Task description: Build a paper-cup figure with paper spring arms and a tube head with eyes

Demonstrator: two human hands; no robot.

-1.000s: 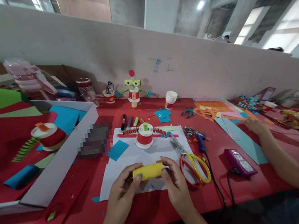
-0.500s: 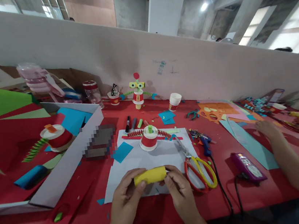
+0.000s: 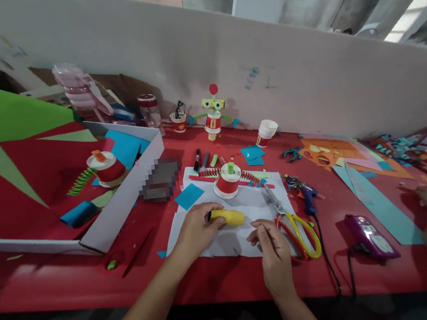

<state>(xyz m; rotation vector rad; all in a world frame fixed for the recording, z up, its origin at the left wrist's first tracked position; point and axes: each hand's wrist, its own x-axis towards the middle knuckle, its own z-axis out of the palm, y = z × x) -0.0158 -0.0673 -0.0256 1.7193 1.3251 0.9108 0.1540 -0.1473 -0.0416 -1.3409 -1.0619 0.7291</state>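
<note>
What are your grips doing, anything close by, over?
Left grip: holding yellow paper tube. Right grip: curled, apart from tube. Close beside right grip: red-and-yellow-handled metal scissors.

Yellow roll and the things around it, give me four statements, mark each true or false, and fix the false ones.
1. The left hand holds the yellow roll. True.
2. The right hand grips the roll too. False: the right hand is apart from it.
3. The cup with the green tab stands on the white paper. True.
4. The purple device lies left of the scissors. False: the purple device lies right of the scissors.
</note>
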